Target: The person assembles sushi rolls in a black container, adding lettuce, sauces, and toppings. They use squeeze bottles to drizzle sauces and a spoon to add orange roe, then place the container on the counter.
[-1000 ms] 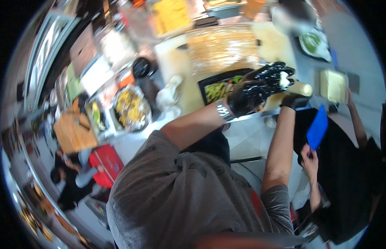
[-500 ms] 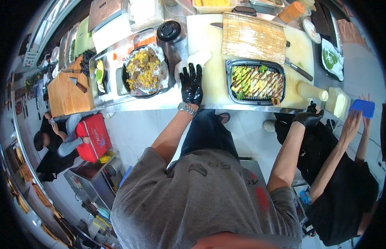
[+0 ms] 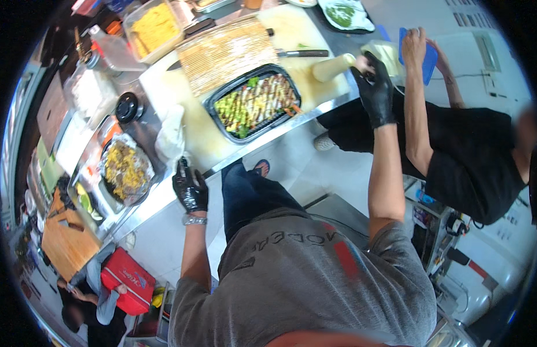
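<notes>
Having left the tray point(image 3: 254, 104) of dressed food at upper centre of the desk point(image 3: 199, 147), the right hand point(image 3: 375, 87) is now gripping the squeeze bottle point(image 3: 333, 66) at upper right, while the left hand point(image 3: 190, 189) is resting, fingers curled, on the desk's edge.
</notes>
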{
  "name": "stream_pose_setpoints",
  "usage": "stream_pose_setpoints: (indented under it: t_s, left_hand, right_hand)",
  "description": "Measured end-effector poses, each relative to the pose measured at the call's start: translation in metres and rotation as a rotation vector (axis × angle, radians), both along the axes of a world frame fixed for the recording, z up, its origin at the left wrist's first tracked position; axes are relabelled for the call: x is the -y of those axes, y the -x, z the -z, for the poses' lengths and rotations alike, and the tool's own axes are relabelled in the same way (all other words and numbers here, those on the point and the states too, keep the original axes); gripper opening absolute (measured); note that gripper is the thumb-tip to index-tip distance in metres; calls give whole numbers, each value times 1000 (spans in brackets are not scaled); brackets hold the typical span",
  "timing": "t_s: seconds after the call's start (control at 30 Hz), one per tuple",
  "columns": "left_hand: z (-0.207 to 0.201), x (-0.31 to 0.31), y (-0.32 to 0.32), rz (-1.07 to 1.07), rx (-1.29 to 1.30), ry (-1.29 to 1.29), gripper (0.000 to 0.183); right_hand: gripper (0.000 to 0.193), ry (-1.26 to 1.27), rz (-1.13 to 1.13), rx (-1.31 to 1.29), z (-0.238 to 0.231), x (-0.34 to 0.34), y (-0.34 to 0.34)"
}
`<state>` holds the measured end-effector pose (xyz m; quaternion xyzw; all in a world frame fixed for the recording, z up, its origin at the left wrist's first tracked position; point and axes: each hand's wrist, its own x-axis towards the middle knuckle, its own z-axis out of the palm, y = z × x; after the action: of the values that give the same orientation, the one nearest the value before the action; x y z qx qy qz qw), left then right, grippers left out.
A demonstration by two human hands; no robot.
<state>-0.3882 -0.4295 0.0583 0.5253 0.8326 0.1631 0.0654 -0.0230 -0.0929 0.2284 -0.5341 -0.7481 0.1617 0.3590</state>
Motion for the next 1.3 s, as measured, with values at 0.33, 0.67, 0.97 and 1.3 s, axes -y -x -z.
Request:
stream_pose_setpoints:
  t_s: [0.33,0.67,0.97,1.3]
  left_hand:
    - [-61,-41,-4,-8,83,456,49]
    - [-56,-293,-184,603,649,-466,86]
    - [6,-442,-260,961,1125,-182,71]
    - [-20,-431,-255,901,946,-177,41]
  right_hand:
    - [51,34,-461,748,-6,-67,-21]
    - [55,-39,-339,949,24,-85,-63]
    - [47,135,-538,773,-20,-84,-21]
    - [45,357,-47,817,-16,-87,-11]
